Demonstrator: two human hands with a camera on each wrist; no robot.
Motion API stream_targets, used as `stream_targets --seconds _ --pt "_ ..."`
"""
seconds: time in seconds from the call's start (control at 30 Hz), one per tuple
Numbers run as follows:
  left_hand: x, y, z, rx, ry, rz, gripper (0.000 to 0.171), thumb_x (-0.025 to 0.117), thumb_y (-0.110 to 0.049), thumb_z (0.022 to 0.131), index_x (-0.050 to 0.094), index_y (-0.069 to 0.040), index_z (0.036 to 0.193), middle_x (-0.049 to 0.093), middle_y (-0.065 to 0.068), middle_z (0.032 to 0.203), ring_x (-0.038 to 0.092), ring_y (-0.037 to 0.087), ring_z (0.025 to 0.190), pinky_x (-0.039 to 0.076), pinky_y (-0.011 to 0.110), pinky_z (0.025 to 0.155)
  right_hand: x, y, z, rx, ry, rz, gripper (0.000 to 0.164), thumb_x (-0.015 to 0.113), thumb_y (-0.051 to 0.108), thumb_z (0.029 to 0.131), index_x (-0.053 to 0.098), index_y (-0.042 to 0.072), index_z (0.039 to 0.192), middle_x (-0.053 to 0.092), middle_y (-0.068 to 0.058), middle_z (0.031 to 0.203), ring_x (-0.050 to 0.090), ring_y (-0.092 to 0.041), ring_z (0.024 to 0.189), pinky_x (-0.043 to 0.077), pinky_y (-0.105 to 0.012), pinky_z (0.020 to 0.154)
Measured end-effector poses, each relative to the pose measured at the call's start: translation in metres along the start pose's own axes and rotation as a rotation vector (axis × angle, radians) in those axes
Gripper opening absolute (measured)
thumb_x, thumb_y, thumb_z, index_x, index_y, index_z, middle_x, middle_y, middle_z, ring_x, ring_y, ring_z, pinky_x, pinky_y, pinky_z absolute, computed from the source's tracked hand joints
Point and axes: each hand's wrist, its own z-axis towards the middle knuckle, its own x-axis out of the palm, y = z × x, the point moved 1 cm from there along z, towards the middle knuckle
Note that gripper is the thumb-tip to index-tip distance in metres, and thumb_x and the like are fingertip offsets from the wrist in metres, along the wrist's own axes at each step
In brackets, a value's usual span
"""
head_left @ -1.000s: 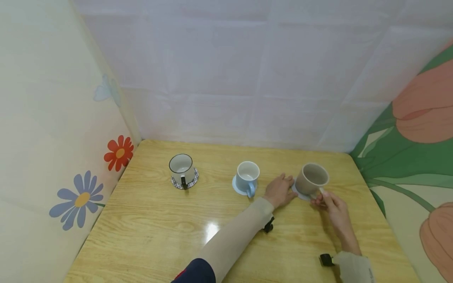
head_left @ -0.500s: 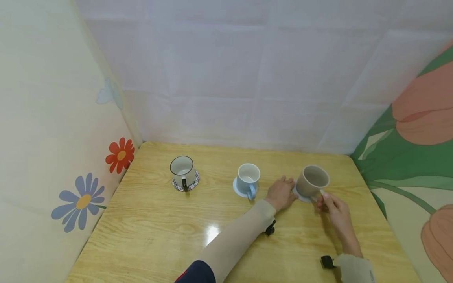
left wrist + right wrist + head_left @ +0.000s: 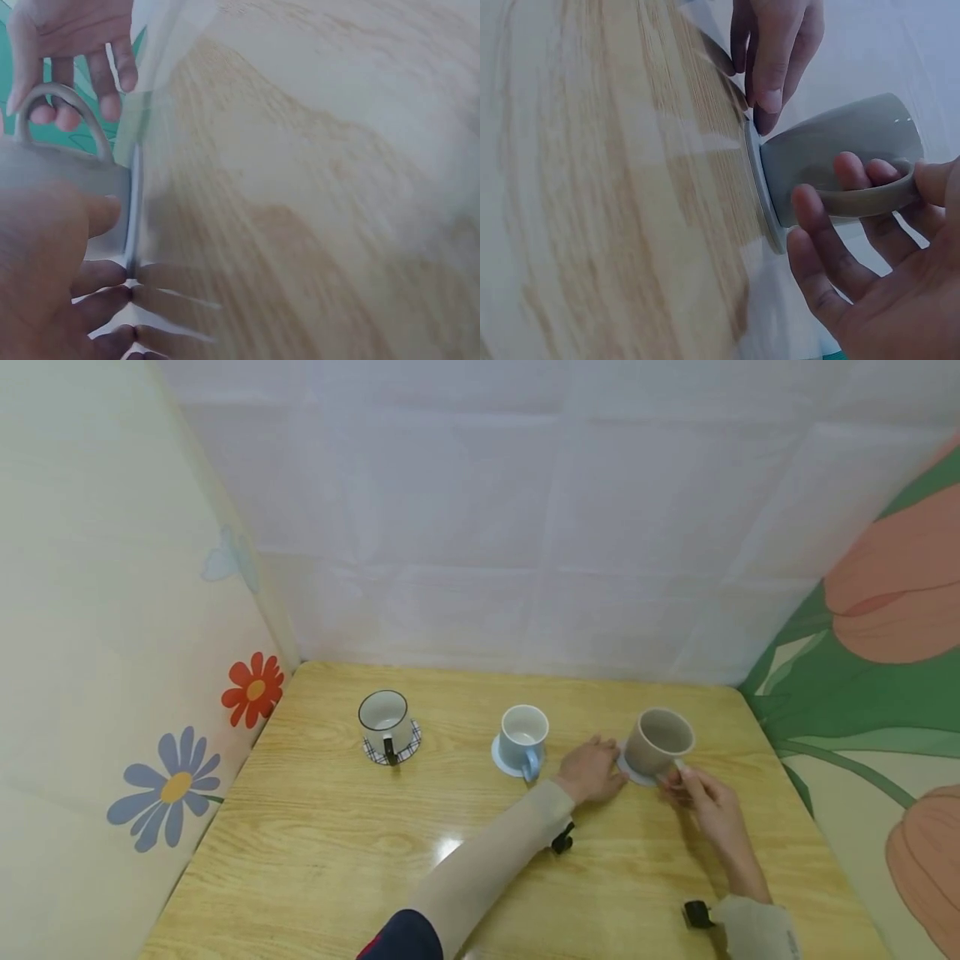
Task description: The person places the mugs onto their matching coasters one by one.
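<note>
A grey-beige mug [image 3: 652,752] stands upright on a round light coaster [image 3: 628,770] at the right of the table. My right hand [image 3: 716,810] holds its handle [image 3: 874,201], with the thumb on top and fingertips curled through the loop in the right wrist view. On the mug's left side, my left hand [image 3: 591,772] rests with its fingertips on the tabletop, and its thumb reaches the coaster's edge. In the left wrist view, the left thumb [image 3: 103,214] lies in front of the mug [image 3: 52,161], and the fingers are loosely spread.
A pale blue mug [image 3: 521,745] sits on a light blue coaster [image 3: 504,762] left of my left hand. Further left, a white mug [image 3: 382,727] with a black rim is on a checked coaster [image 3: 411,747]. Behind the wooden table [image 3: 322,835] hangs a white sheet [image 3: 450,527].
Hardly anything differs. The head view has shifted slightly; both hands stay at the grey-beige mug and its coaster, with the right hand still on the handle.
</note>
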Motion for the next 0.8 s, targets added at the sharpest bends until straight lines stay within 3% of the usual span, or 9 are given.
stream_targets --seconds 0.17,0.3,0.4,0.43,0.57,0.67,0.73,0.8 --pt "-0.005 0.002 -0.001 0.010 0.015 -0.019 0.052 0.055 -0.052 0.108 0.061 -0.023 0.150 0.051 -0.009 0.164 0.043 0.018 0.156 0.036 0.029 0.128 -0.001 0.001 0.002 -0.021 0.007 -0.054 0.039 0.052 0.013 0.113 0.060 -0.025 0.114 0.081 0.008 0.099 0.078 -0.005 0.090 0.064 -0.019 0.080" --pt "-0.012 0.005 -0.005 -0.008 0.011 -0.131 0.040 0.060 -0.048 0.106 0.070 -0.023 0.136 0.070 -0.009 0.140 0.066 0.012 0.126 0.059 0.026 0.100 -0.004 0.003 0.005 -0.043 -0.020 -0.279 0.038 0.054 0.016 0.113 0.065 -0.019 0.120 0.075 0.021 0.101 0.073 0.005 0.091 0.063 -0.016 0.076" --pt "-0.019 0.007 -0.008 -0.017 0.008 -0.198 0.033 0.065 -0.044 0.105 0.073 -0.022 0.128 0.076 -0.009 0.122 0.070 0.007 0.100 0.058 0.021 0.076 -0.009 0.007 0.008 -0.068 -0.050 -0.490 0.034 0.058 0.021 0.112 0.071 -0.008 0.123 0.074 0.020 0.102 0.063 0.015 0.090 0.057 -0.013 0.071" --pt "-0.022 0.007 -0.010 -0.019 0.008 -0.207 0.032 0.066 -0.044 0.104 0.073 -0.022 0.128 0.076 -0.009 0.121 0.070 0.007 0.098 0.058 0.021 0.075 -0.010 0.009 0.009 -0.078 -0.064 -0.542 0.032 0.059 0.022 0.111 0.072 -0.005 0.124 0.075 0.015 0.105 0.060 0.018 0.091 0.055 -0.011 0.071" --pt "-0.034 0.008 -0.013 0.003 -0.016 -0.125 0.042 0.069 -0.046 0.103 0.070 -0.021 0.137 0.075 -0.008 0.130 0.073 0.010 0.106 0.061 0.023 0.082 -0.015 0.018 0.017 -0.129 -0.089 -0.622 0.033 0.062 0.021 0.109 0.070 -0.003 0.129 0.076 -0.019 0.120 0.050 0.025 0.095 0.047 -0.002 0.076" --pt "-0.041 0.010 -0.014 0.024 -0.042 -0.067 0.051 0.069 -0.049 0.102 0.066 -0.021 0.144 0.072 -0.007 0.138 0.072 0.014 0.116 0.063 0.028 0.091 -0.017 0.025 0.022 -0.168 -0.093 -0.642 0.034 0.065 0.020 0.108 0.068 -0.005 0.131 0.070 -0.031 0.129 0.047 0.026 0.099 0.044 0.001 0.081" --pt "-0.044 0.012 -0.015 0.036 -0.050 -0.042 0.054 0.067 -0.050 0.103 0.062 -0.021 0.149 0.068 -0.006 0.146 0.069 0.016 0.125 0.061 0.032 0.101 -0.017 0.030 0.024 -0.176 -0.086 -0.654 0.037 0.067 0.021 0.107 0.066 -0.006 0.133 0.068 -0.033 0.132 0.062 0.009 0.103 0.043 0.001 0.082" --pt "-0.049 0.015 -0.018 0.048 -0.056 -0.022 0.057 0.063 -0.052 0.105 0.058 -0.021 0.153 0.062 -0.005 0.154 0.064 0.018 0.136 0.057 0.035 0.110 -0.016 0.034 0.025 -0.186 -0.079 -0.679 0.040 0.068 0.022 0.106 0.065 -0.006 0.135 0.065 -0.033 0.134 0.071 -0.017 0.110 0.042 0.000 0.083"
